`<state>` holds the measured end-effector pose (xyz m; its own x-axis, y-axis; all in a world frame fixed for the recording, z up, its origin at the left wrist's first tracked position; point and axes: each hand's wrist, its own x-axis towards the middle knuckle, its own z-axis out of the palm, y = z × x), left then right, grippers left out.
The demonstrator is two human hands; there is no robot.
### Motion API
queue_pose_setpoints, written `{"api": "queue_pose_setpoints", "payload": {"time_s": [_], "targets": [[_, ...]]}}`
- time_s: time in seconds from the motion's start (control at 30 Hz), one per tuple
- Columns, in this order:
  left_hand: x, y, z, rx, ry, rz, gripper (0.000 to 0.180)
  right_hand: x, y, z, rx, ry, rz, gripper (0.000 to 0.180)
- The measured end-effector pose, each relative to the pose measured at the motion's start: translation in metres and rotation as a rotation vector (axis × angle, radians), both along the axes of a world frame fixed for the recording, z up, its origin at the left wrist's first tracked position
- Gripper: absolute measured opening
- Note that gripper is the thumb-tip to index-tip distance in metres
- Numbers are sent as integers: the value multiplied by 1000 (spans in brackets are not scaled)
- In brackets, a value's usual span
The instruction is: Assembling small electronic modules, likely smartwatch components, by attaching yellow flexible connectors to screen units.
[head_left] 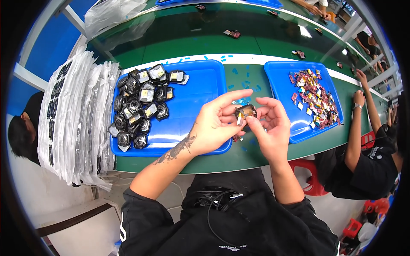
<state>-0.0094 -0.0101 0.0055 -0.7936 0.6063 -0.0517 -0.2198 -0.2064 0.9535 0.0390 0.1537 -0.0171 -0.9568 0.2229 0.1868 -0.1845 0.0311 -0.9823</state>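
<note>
Item: small dark module (246, 112), squarish, with an amber face, held in the air above the near edge of the green counter (239, 155), between the two blue trays.

Position relative to fingers: the module sits between both hands, touching each. It lies to the right of the left hand (213, 126) and up and left of the right hand (270, 123). Neither hand is clearly nearer. Its long axis cannot be told; its face is turned up toward the camera.

Left hand: forearm enters from lower left, palm turned inward, fingers (232, 97) arched over the top of the module, thumb below; grasping the module at its left side.

Right hand: forearm enters from below, wrist bent, thumb and forefinger pinched at the module's lower left corner, where a small pale strip (239, 120) shows; remaining fingers curled behind.

Nearby: left blue tray (200, 77) carrying a heap of like dark modules (139, 104); right blue tray (279, 72) with small multicoloured pieces (315, 98); stacked clear bags (79, 115) at far left.
</note>
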Motion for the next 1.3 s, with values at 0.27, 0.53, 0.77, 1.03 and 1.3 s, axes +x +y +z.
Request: {"api": "queue_pose_setpoints", "payload": {"time_s": [0.27,0.53,0.77,1.03,1.3], "targets": [[-32,-38,-22,-1280,1250,475,66,-99,37,37,374,-53,226,36],[-54,-46,-50,-1522,1049,458,57,-266,64,-44,585,-127,-121,30],[-40,-45,-35,-1198,1091,380,32,-255,43,-30,909,-157,-152,38],[-47,-36,-21,-1096,894,330,29,-187,40,30,926,-70,110,27],[-41,-40,-22,-1248,928,365,43,-51,31,41,902,73,319,12]]}}
